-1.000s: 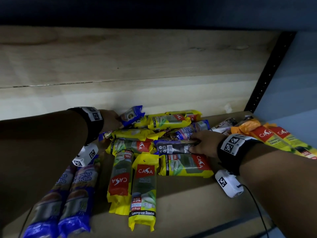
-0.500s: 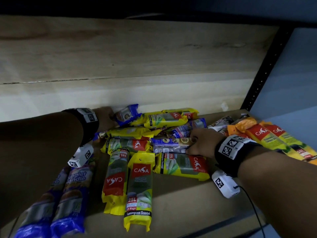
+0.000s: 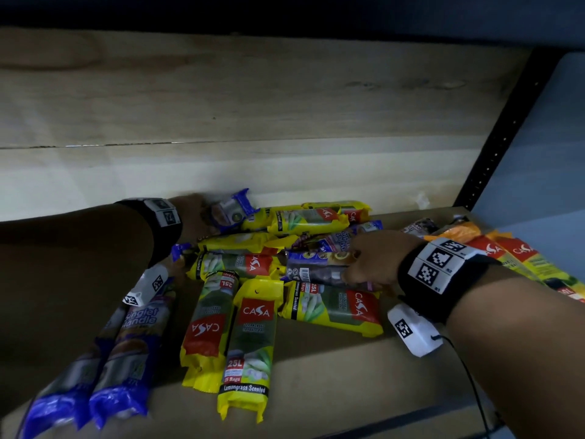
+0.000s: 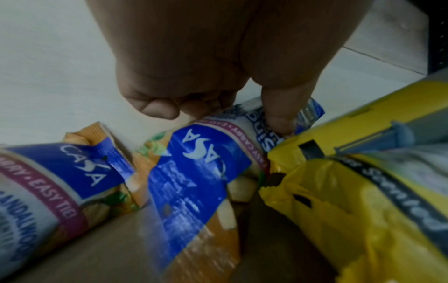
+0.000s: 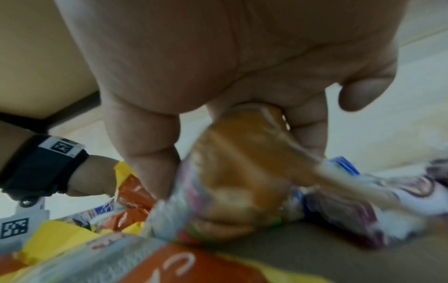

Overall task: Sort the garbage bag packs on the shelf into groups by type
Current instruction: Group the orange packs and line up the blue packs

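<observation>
Garbage bag packs lie in a heap on the wooden shelf (image 3: 332, 375). My left hand (image 3: 193, 213) reaches to the back wall and grips one end of a blue pack (image 3: 231, 210); the left wrist view shows the hand (image 4: 218, 114) curled round this blue pack (image 4: 206, 162). My right hand (image 3: 370, 264) grips another blue-and-purple pack (image 3: 313, 267) in the middle of the heap. From the right wrist, that hand (image 5: 230, 145) pinches the pack's crumpled end (image 5: 237, 172). Several yellow packs (image 3: 253, 327) lie around and under both.
Two blue packs (image 3: 120, 359) lie side by side at the front left. Orange-and-yellow packs (image 3: 493, 251) sit at the right by the black upright (image 3: 493, 147). The wooden back wall (image 3: 285, 172) stands close behind the heap. A cable (image 3: 471, 381) trails from my right wrist.
Both hands keep their hold on their blue packs. My right hand has slid slightly left along its pack; the left hand has barely moved.
</observation>
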